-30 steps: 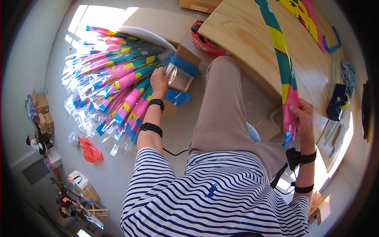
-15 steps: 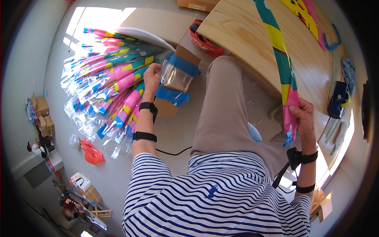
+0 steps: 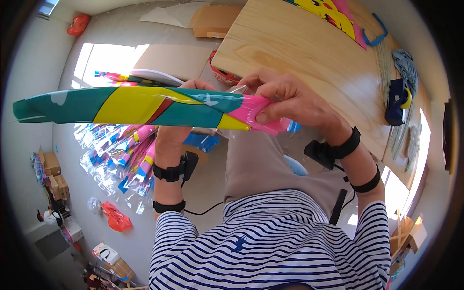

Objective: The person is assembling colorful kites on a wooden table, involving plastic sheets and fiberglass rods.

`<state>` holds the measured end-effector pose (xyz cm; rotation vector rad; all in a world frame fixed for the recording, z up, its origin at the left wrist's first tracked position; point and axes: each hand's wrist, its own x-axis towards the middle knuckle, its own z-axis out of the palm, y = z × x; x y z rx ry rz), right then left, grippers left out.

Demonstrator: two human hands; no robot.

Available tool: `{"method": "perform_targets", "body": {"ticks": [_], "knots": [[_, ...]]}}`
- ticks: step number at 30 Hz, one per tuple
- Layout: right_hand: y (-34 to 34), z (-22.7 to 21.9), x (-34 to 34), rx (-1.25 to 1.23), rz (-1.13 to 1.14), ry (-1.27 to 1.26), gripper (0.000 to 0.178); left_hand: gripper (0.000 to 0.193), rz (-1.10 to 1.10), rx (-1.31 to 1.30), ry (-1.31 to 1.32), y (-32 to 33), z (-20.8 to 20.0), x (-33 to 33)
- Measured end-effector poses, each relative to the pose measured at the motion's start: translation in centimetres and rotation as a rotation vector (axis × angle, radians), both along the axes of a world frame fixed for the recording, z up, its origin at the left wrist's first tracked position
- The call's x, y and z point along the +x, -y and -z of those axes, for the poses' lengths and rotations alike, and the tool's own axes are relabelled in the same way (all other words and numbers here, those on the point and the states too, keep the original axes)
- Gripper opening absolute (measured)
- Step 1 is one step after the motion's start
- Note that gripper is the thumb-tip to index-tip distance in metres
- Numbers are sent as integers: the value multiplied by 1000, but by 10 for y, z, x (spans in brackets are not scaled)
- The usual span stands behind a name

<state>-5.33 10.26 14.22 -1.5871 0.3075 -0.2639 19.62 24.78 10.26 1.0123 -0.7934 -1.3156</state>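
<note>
1. Right hand [image 3: 285,99]: thumb on near face, other fingers behind, pinching the pink end of the long roll [image 3: 135,105].
2. Roll: teal, yellow, pink, a dark red patch, glossy clear film over it. Held up off the floor in front of the torso, roughly level, teal end pointing to the person's left.
3. Left hand [image 3: 173,135]: mostly behind the roll, some fingers show above its upper edge. Can't tell if they grip it.
4. Pile of similar film-wrapped rolls [image 3: 116,154] on the floor, left side, partly covered by the held roll in this view.
5. Blue tape [image 3: 202,141] just below the roll in view, near the left wrist.
6. Wooden table [image 3: 275,43], upper right: yellow cartoon sheet [image 3: 328,12] at far edge; navy tape dispenser [image 3: 396,101] with yellow core, near thin pale sticks [image 3: 384,63] and a grey-blue cloth [image 3: 405,65].
7. Red plastic bag [image 3: 117,216] on floor, lower left.
</note>
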Motion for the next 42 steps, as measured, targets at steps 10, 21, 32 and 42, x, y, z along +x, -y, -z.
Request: {"method": "perform_targets", "body": {"ticks": [10, 21, 32, 42], "knots": [[-3, -28, -89, 233, 383, -85, 28, 29, 123, 74, 12, 17, 0, -61], [-26, -41, -189, 372, 505, -67, 39, 95, 392, 205, -1103, 21, 58, -180], [-41, -26, -247, 502, 733, -148, 31, 36, 33, -311, -442, 210, -21, -86], [2, 22, -238, 585, 950, -63, 26, 48, 256, -296, -192, 386, -30, -102]]}}
